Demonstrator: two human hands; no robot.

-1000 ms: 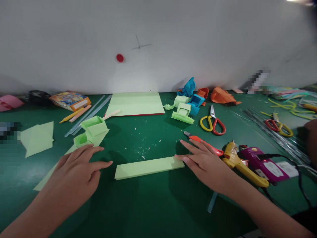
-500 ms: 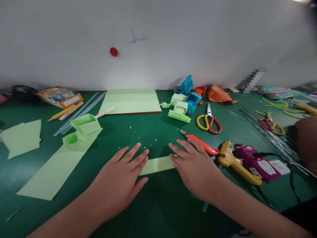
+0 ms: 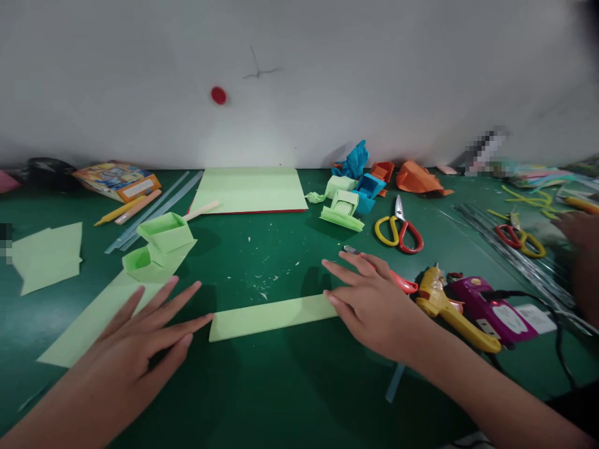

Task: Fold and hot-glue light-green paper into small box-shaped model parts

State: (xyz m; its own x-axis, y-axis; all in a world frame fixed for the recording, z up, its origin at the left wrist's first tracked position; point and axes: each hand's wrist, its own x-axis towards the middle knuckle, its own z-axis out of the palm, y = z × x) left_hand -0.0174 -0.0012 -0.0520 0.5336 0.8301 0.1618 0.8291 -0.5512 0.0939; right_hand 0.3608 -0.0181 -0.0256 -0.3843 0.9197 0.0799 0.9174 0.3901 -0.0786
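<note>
A folded light-green paper strip lies flat on the green table, slightly slanted. My left hand is spread open at its left end, one fingertip at the strip's corner, the other fingers over a longer green paper piece. My right hand rests on the strip's right end with fingers stretched out and apart, hiding that end. Behind my right hand a red-orange utility knife is partly covered. Two small folded green paper boxes sit on the longer paper piece.
Scissors, a yellow glue gun and a purple device with a cable lie right. Folded paper pieces and a green paper pad stand behind. Another person's hand is at far right.
My left hand has slid left along the strip to its left end, uncovering most of it. My right hand stays at the right end. The other person's hand shows more at far right.
</note>
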